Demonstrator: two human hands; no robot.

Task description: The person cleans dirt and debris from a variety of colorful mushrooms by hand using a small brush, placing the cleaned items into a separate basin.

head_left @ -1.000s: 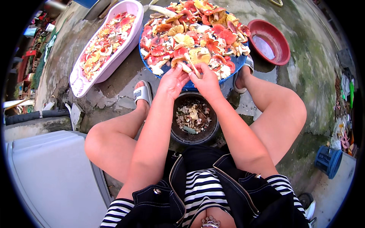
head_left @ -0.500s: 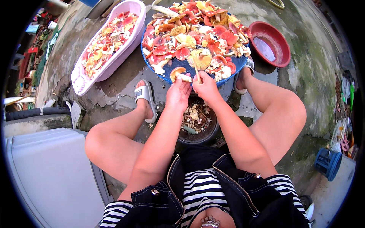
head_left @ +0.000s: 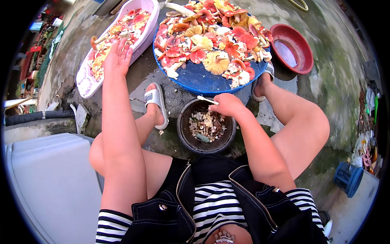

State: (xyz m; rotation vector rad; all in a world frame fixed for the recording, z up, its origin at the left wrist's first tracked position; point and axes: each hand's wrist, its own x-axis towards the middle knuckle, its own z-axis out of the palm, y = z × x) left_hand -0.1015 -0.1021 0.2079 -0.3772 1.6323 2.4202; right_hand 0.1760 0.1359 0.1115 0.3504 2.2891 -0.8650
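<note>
My left hand [head_left: 118, 60] is stretched out over the lilac tub [head_left: 83, 86], palm up, fingers apart and holding nothing. Close beside its fingers, a mushroom with a tan cap [head_left: 94, 43] is at the tub's left side, above or on the pile of red and yellow mushrooms [head_left: 137, 23]. My right hand [head_left: 228, 105] is closed around a slim, stick-like tool [head_left: 206, 99] with a rounded white end; its exact kind is unclear. That hand is over the right rim of a dark pot [head_left: 185, 136] containing pale trimmings [head_left: 208, 125].
A round blue tray [head_left: 195, 77] heaped with red and yellow mushrooms [head_left: 205, 40] stands ahead. Right of it is a red basin [head_left: 306, 57]. My sandalled feet flank the pot. A large pale box [head_left: 53, 179] is at left, a blue container [head_left: 348, 179] at right.
My left hand has moved from the tray's front edge to the lilac tub and let go of the mushroom. My right hand has lowered toward the pot, still gripping the slim tool.
</note>
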